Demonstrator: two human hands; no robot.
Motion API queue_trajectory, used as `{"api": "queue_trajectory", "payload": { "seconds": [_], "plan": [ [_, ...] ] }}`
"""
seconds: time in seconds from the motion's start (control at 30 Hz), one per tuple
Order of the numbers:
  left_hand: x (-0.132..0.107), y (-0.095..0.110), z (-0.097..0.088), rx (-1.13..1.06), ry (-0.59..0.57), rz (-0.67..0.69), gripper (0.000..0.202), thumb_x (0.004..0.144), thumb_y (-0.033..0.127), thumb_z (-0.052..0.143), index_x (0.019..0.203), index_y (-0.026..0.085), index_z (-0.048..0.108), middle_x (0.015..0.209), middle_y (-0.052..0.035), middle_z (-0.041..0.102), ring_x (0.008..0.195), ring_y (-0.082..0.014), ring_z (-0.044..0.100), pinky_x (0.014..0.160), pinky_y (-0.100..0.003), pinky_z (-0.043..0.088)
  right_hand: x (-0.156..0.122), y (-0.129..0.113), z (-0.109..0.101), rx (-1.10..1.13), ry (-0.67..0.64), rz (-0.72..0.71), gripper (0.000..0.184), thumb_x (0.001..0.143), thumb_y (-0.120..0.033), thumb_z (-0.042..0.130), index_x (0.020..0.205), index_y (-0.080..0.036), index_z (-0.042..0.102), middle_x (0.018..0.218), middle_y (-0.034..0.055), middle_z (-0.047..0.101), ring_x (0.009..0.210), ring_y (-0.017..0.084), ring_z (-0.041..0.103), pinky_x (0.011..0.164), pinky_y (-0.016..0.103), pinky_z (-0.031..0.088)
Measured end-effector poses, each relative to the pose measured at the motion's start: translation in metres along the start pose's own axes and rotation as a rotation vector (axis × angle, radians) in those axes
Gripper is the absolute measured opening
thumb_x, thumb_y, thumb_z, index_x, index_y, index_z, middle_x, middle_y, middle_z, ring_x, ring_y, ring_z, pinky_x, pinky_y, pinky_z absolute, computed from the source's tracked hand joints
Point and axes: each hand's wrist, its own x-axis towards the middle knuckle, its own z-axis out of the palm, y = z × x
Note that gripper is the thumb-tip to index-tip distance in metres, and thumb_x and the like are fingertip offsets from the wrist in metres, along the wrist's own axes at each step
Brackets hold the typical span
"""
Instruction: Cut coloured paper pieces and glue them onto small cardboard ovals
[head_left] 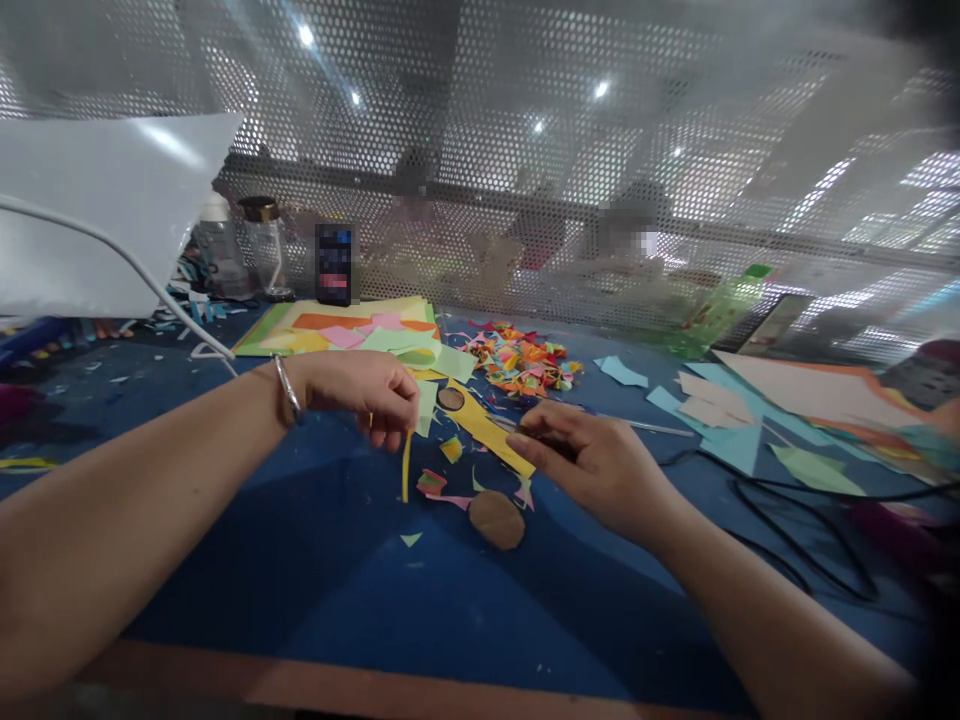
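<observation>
My left hand (386, 398) is closed in a pinch over the blue table, with a thin yellow paper strip (406, 470) hanging down from its fingers. My right hand (581, 450) has its fingers curled together beside a wider yellow paper strip (484, 430). What lies inside those fingers is hidden. A small round brown disc (450, 399) rests on the wider strip, and a larger brown cardboard disc (497, 519) lies nearer to me. Around them are small paper scraps (451, 449) and a pink-and-green piece (430, 484).
Behind the hands sits a heap of colourful folded paper bits (525, 362). Paper sheets (277, 325) are stacked at the left, others (724, 405) at the right. A phone (334, 265), a jar (262, 250), a green bottle (724, 315) and a black cable (795, 530) are also there.
</observation>
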Motion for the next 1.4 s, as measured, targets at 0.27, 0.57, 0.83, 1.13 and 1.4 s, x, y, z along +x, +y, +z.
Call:
{"api": "queue_trajectory", "payload": {
  "seconds": [0.27, 0.57, 0.83, 1.13, 1.4],
  "plan": [
    [0.018, 0.002, 0.030, 0.406, 0.441, 0.232, 0.011, 0.077, 0.026, 0.064, 0.076, 0.018, 0.072, 0.073, -0.0041, 0.070, 0.063, -0.0151, 0.059, 0.059, -0.026, 0.036, 0.006, 0.015, -0.007, -0.196, 0.061, 0.073, 0.034, 0.088, -0.055, 0.054, 0.081, -0.022, 0.054, 0.061, -0.0020, 0.056, 0.053, 0.014, 0.048, 0.053, 0.026, 0.036],
    [0.046, 0.033, 0.082, 0.664, 0.431, 0.433, 0.027, 0.082, 0.018, 0.055, 0.102, 0.014, 0.072, 0.104, -0.0135, 0.067, 0.102, -0.0284, 0.060, 0.082, -0.038, 0.046, 0.010, 0.027, -0.011, -0.302, 0.074, 0.193, 0.036, 0.086, -0.056, 0.053, 0.075, -0.022, 0.055, 0.055, -0.0020, 0.055, 0.049, 0.014, 0.047, 0.049, 0.025, 0.030],
    [0.065, 0.051, 0.088, 0.734, 0.334, 0.327, 0.017, 0.077, 0.017, 0.059, 0.086, 0.015, 0.073, 0.094, -0.0150, 0.070, 0.093, -0.0313, 0.064, 0.072, -0.039, 0.046, 0.013, 0.035, -0.014, -0.376, 0.037, 0.250, 0.033, 0.084, -0.053, 0.055, 0.073, -0.022, 0.057, 0.063, 0.0016, 0.063, 0.052, 0.016, 0.052, 0.050, 0.026, 0.030],
    [0.060, 0.046, 0.087, 0.544, 0.467, 0.453, 0.016, 0.085, 0.019, 0.053, 0.083, 0.017, 0.068, 0.091, -0.0109, 0.070, 0.091, -0.0253, 0.062, 0.076, -0.035, 0.045, 0.014, 0.033, -0.018, -0.424, -0.047, 0.309, 0.032, 0.085, -0.053, 0.057, 0.076, -0.022, 0.059, 0.072, 0.0038, 0.067, 0.060, 0.018, 0.058, 0.052, 0.027, 0.031],
    [0.027, 0.036, 0.071, -0.335, 0.563, 0.319, 0.012, 0.080, 0.027, 0.070, 0.080, 0.016, 0.067, 0.079, -0.0035, 0.070, 0.069, -0.0123, 0.061, 0.068, -0.027, 0.047, 0.012, 0.027, -0.010, -0.481, -0.124, 0.271, 0.029, 0.085, -0.050, 0.060, 0.081, -0.022, 0.064, 0.073, 0.0049, 0.068, 0.064, 0.020, 0.060, 0.053, 0.028, 0.031]
  ]
}}
